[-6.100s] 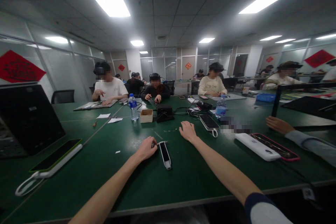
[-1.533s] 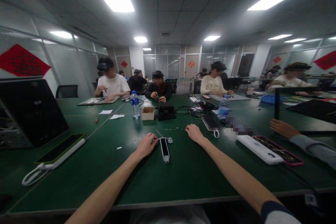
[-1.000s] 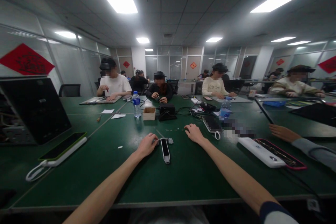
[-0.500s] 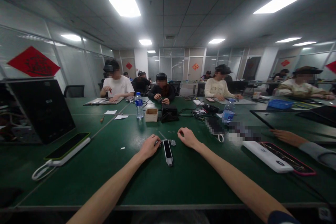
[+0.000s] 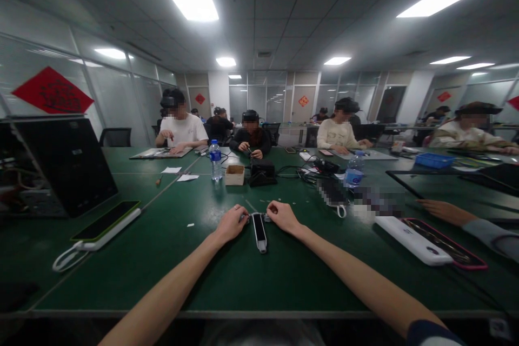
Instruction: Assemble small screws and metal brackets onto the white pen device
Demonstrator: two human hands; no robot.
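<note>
Hands meet at the far end of a narrow black device [image 5: 259, 231] with a pale rim, which lies flat on the green table [image 5: 251, 281], long axis pointing away from the person. The left hand [image 5: 232, 224] rests beside its far left corner, fingers curled in close against the edge as if steadying it; whether they pinch a small tool there is too small to tell. The right hand [image 5: 283, 216] comes in from the other side, fingers bent toward a tiny pale part [image 5: 266, 218] that sits just beside the device's top right corner — touching or nearly so, I cannot tell which. Both forearms lie stretched over the table, which keeps the hands low and steady for fine work.

A few small specks [image 5: 265, 200], perhaps screws, lie on the table just beyond the hands — near enough to reach. Farther out stand a small cardboard box [image 5: 235, 174], a water bottle [image 5: 215, 160] and a black box [image 5: 262, 172] with cables. To the left a phone in a green case [image 5: 106, 220] lies on a white pack; to the right another person's hand [image 5: 441, 211] rests by a phone in a pink case [image 5: 444, 243]. Other people sit working at the far side.
</note>
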